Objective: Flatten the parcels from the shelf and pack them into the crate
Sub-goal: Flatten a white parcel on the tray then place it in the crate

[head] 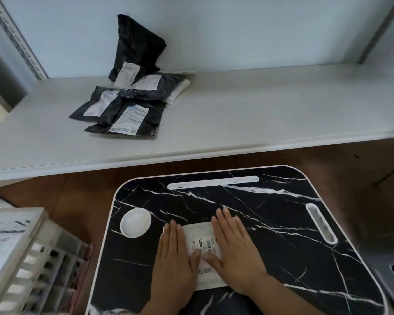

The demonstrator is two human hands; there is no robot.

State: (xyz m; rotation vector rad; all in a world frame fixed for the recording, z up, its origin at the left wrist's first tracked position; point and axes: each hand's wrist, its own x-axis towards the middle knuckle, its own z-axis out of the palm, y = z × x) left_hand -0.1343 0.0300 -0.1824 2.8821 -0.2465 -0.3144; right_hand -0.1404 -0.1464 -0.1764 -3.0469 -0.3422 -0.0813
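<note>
Pressing flat with both palms, you have the white padded parcel pinned to the black marble-patterned table, near its front edge and roughly on its centre line. Your left hand lies along the parcel's left edge and your right hand along its right edge, fingers straight and close together, neither hand curled round anything. Your two thumbs meet over the barcode label in the middle. That spread makes sense: weight on both sides at once should push trapped air out evenly and keep the parcel from sliding on the slick tabletop.

You have the parcel lying lengthwise away from you, so your arms fall naturally along its long edges. It already looks fairly thin, so I judge the flattening of this one is close to done.

The white slatted crate stands to your left, just beside the table and lower than it, within an easy sideways reach. Something pale with a printed label lies in it, probably a parcel already packed, though the blur keeps me from being sure.

On the white shelf ahead, the black poly-mailer parcels lie in a loose overlapping heap, one propped upright against the back wall, with a white parcel tucked under the heap's right side. They look puffy and uneven, so most of the job seems to remain.

The round white recess in the table sits just left of your left hand, apart from the parcel.
</note>
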